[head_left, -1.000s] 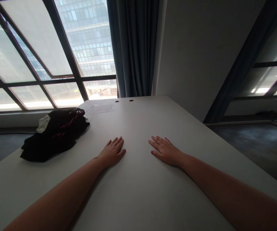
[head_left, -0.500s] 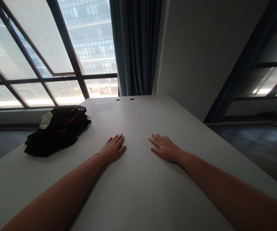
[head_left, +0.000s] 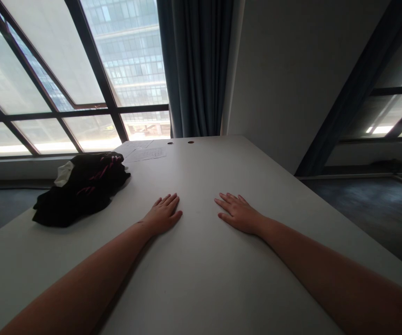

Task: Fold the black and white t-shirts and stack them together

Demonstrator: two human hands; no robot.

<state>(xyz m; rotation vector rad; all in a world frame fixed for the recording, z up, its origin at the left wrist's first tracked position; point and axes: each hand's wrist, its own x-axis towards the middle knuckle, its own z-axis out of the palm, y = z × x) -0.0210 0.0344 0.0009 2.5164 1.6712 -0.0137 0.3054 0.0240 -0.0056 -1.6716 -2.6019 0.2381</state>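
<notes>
Both palms rest flat on a white table [head_left: 194,260]. My left hand [head_left: 163,213] lies left of centre, fingers stretched forward and thumb apart, holding nothing. Across a gap of bare tabletop, my right hand [head_left: 237,213] lies the same way, its fingers spread. A crumpled black garment [head_left: 82,190] with pink markings and a whitish patch lies at the table's left edge, beyond my left hand and apart from it. How the garment is folded cannot be made out.
Sheets of paper [head_left: 148,153] lie at the far left of the tabletop. Two round holes, a left one [head_left: 170,143] and a right one [head_left: 191,142], sit near its far edge. Behind stand a window [head_left: 131,70], a dark blue curtain [head_left: 197,70] and a wall [head_left: 284,83].
The whole view has shifted very slightly. Both hands stay flat in the same places on the table, and the garment has not moved.
</notes>
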